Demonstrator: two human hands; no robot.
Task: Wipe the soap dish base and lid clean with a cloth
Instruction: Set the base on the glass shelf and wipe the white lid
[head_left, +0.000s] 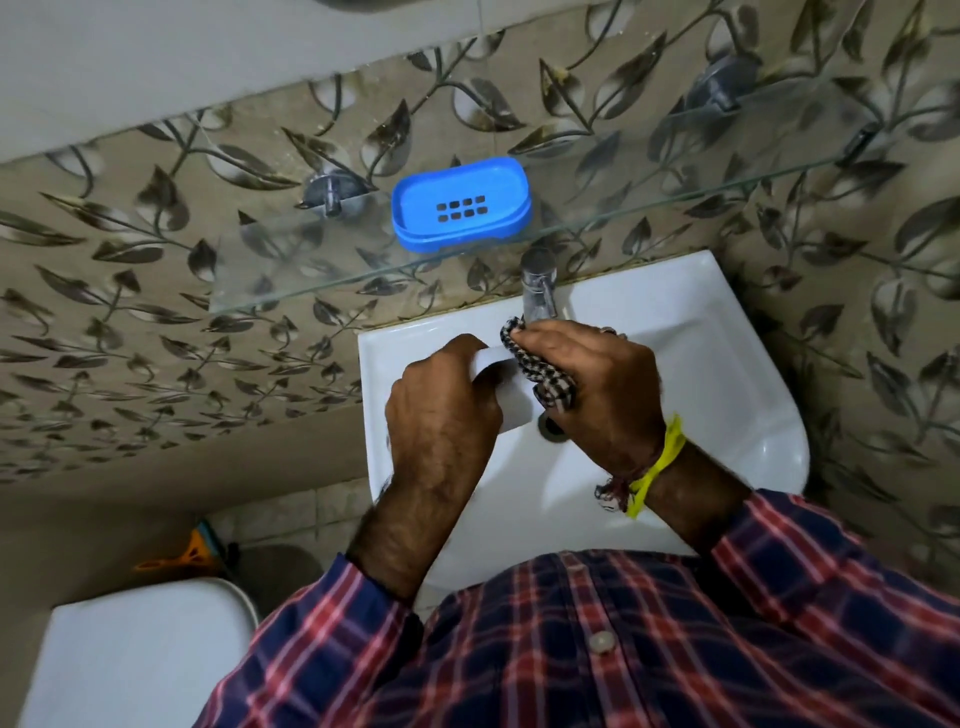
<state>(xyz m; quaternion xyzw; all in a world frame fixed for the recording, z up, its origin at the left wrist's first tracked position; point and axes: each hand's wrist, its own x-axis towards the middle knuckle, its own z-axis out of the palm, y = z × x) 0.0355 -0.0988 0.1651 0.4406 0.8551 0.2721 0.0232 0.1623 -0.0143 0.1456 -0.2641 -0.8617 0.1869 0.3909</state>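
A blue soap dish base (461, 204) with drain slots sits on the glass shelf (291, 280) above the basin. Over the white basin (727, 364), my left hand (441, 415) grips a white piece, apparently the soap dish lid (511, 387). My right hand (597, 389) holds a bunched black-and-white checked cloth (540, 364) pressed against that white piece. Both hands cover most of the lid.
A chrome tap (539, 283) stands at the back of the basin, just beyond my right hand. The basin drain (550, 430) shows below the hands. A white toilet cistern (135, 654) is at lower left, with an orange item (192, 553) on the floor behind it.
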